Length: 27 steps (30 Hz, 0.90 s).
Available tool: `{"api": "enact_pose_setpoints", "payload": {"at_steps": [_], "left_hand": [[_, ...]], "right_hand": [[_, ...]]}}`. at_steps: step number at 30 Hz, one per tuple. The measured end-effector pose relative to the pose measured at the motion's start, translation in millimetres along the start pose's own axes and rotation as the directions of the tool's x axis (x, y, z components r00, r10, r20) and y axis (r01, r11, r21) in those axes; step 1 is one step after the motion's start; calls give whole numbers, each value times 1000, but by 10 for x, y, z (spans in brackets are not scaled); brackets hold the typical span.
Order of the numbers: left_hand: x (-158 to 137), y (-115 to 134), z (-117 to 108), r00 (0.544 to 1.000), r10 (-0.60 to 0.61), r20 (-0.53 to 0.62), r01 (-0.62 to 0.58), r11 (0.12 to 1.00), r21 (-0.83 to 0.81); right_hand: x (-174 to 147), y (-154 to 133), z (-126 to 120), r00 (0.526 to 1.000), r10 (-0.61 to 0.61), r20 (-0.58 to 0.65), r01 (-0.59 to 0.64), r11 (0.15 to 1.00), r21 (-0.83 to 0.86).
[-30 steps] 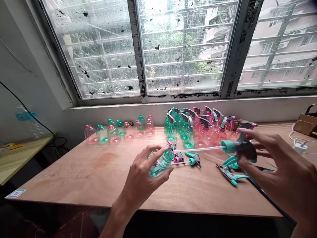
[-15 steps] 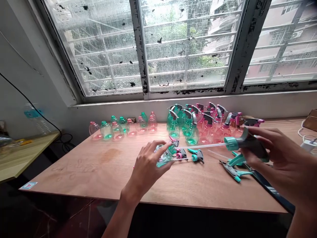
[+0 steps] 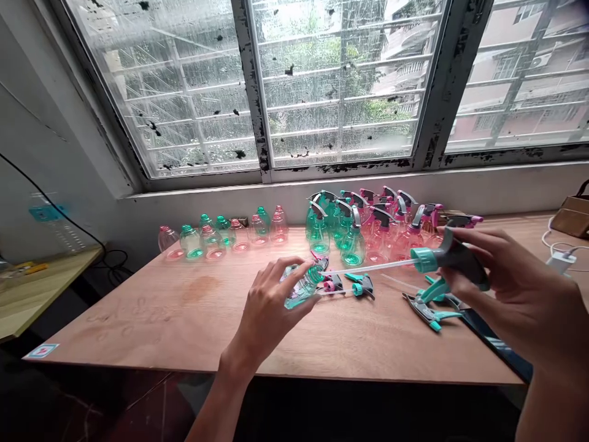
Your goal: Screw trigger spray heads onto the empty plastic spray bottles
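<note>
My left hand [image 3: 271,291] is wrapped round a clear green spray bottle [image 3: 301,285], tilted on its side with its neck facing right. In my right hand [image 3: 510,288] is a grey and teal trigger spray head [image 3: 453,261], its collar facing left. A white dip tube [image 3: 372,267] runs from the collar to the bottle's mouth, and its tip is at or just inside the opening; I cannot tell exactly. Below the tube lie loose spray heads, one pink [image 3: 333,284] and one teal [image 3: 361,286]. More teal spray heads [image 3: 432,307] lie under my right hand.
Open green and pink bottles [image 3: 214,243] stand at the back left. Several bottles with heads fitted [image 3: 353,245] crowd the back middle. A dark flat device [image 3: 497,350] lies at the right edge. A white plug with cable [image 3: 561,261] and a brown box [image 3: 573,215] sit far right.
The tube's tip has come closer to the bottle's mouth. Both hands keep their holds. The whole view has shifted slightly.
</note>
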<state>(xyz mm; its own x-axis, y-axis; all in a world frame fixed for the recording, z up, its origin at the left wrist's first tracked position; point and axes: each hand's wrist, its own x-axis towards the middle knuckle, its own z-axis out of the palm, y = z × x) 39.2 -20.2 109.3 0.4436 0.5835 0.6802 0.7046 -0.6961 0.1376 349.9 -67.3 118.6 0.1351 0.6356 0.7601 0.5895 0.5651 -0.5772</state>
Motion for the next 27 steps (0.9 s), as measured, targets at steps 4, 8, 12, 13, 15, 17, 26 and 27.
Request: {"api": "enact_pose_setpoints", "payload": {"at_steps": [4,8,12,13,15,17,26,27], "left_hand": [[-8,32,-10,1000,26,16,-26,1000,-13],[-21,118,94,998,56,42,-56,998,-12],[-46,174,274,999,32,32,-29,996,-82],[-55,181,316,999,25,24,-22,994,-108],[-71,192,386,999,43,15,-40,990,-136],[-82,203,435,996,92,5,-91,988,-128],[-17,-20,650,1000,-18,-14,17,998,-55],[-19,-102,690,995,-95,34,95,995,14]], "right_hand": [[32,37,16,997,-51,55,55,996,-76],[11,9,328,953,-30,302,21,999,33],[-34,-16,670,815,84,573,-192,973,131],[-38,-19,718,794,97,600,-231,961,150],[-33,-19,762,774,120,622,-290,940,180],[-18,-17,756,770,142,622,-321,929,184],[76,73,523,888,236,393,-286,956,71],[96,97,458,916,251,311,-278,960,44]]}}
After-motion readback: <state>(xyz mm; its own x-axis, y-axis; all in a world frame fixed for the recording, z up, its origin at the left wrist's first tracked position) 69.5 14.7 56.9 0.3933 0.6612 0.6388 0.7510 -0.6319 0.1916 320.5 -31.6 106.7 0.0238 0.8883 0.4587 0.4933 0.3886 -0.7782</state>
